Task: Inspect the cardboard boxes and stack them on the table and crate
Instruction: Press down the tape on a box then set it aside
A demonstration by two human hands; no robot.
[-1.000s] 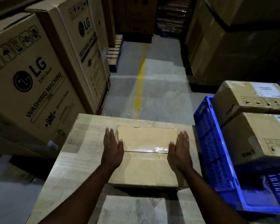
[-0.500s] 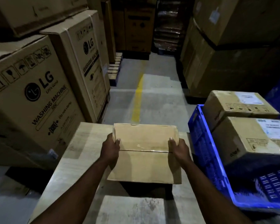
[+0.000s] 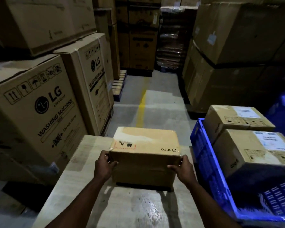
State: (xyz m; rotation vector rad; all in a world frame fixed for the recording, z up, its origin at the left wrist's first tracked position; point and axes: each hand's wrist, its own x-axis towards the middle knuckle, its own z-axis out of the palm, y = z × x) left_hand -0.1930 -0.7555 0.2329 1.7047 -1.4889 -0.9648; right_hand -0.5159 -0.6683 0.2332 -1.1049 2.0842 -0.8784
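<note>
Dim warehouse aisle here, with big cartons piling up on both sides and a yellow floor line (image 3: 141,109) running away down the middle.

The left hand (image 3: 104,167) is gripping the near left corner of a cardboard box (image 3: 145,145), fingers curling around the edge. The right hand (image 3: 183,168) is doing the same on the near right corner, so both are clamping it from the sides. The box is sitting straight ahead of the hands over the far half of a pale wooden table (image 3: 82,162). Its long side is running left to right, and a printed face is showing upside down. Can't tell if it's resting flat or being tipped up a bit.

Just right of the table, a blue crate (image 3: 204,162) is holding two more boxes, a far one (image 3: 237,119) and a near one (image 3: 257,148), touching each other. The right hand is the one closer to that crate, so I'm guessing any move over there is going to swing rightward.

Count: three small boxes, one crate, one table. Two washing machine cartons (image 3: 39,112) are standing at left.
</note>
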